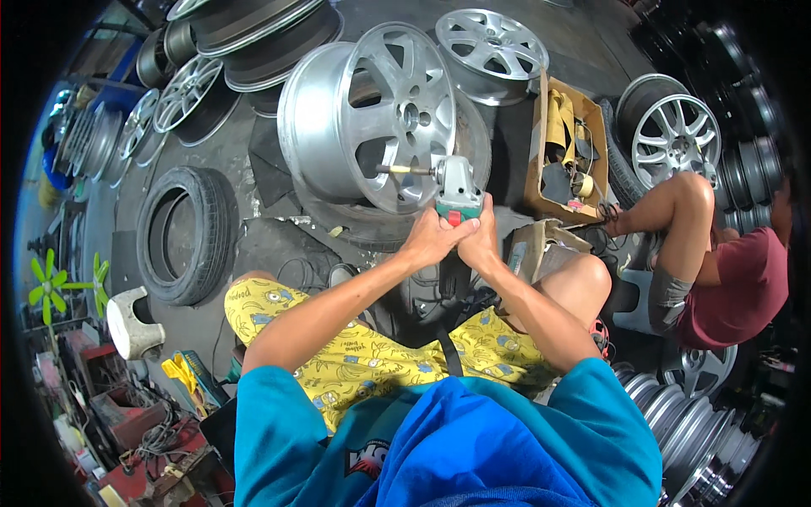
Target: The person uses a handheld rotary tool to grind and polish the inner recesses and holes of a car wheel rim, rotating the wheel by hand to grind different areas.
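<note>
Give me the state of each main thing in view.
Left hand, closed around the power tool
Right hand, closed around the power tool
Power tool, held; whether running, unclear
Centre silver rim, bare, standing on edge
Cardboard box, open, holding things
Black tyre at left, unmounted

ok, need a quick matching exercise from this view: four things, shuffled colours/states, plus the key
Things:
1. power tool
2. large wheel just beyond the tool
3. tyre on the left
4. fan blades

Colours/states:
A. lime green
B. black, with no rim inside
C. held by the left hand and right hand
D. silver, with broad spokes

Pairs: 1-C, 2-D, 3-B, 4-A
</note>
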Tool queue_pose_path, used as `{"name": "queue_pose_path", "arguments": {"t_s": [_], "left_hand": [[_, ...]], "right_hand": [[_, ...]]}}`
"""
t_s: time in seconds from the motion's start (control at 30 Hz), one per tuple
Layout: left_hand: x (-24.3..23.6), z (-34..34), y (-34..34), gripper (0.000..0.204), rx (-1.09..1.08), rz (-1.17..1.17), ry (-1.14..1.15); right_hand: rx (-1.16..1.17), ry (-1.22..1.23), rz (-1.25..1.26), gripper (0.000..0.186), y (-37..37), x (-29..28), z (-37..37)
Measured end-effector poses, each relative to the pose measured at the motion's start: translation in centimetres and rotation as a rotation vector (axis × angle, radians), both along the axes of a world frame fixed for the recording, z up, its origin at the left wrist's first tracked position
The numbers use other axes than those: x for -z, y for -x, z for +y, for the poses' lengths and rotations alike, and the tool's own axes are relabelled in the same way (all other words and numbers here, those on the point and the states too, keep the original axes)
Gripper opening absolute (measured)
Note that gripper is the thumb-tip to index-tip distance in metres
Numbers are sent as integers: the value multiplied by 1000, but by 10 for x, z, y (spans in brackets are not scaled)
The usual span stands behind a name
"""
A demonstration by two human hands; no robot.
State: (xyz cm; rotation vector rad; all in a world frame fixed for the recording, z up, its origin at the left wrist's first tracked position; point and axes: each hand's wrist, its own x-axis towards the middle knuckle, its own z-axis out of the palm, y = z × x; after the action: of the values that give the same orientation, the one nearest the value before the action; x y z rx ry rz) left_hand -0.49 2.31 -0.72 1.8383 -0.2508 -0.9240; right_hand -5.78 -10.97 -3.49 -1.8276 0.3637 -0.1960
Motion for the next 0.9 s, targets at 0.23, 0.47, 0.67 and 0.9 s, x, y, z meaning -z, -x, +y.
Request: {"name": "queue_pose_path", "arguments": {"t_s": [0.23, 0.47, 0.67, 0.9], "left_hand": [[0, 1, 11, 60, -123, -166, 167], [22, -13, -17, 59, -101, -221, 220], [33, -22, -5, 63, -295, -340, 236], [14, -21, -30, 49, -184, -208, 298]], "right_hand": [[-27, 30, -23, 74, -1, -1, -1], [57, 66, -63, 69, -23, -1, -6], [-46, 81, -20, 65, -20, -13, -15], [14, 135, -42, 65, -42, -24, -12]]}}
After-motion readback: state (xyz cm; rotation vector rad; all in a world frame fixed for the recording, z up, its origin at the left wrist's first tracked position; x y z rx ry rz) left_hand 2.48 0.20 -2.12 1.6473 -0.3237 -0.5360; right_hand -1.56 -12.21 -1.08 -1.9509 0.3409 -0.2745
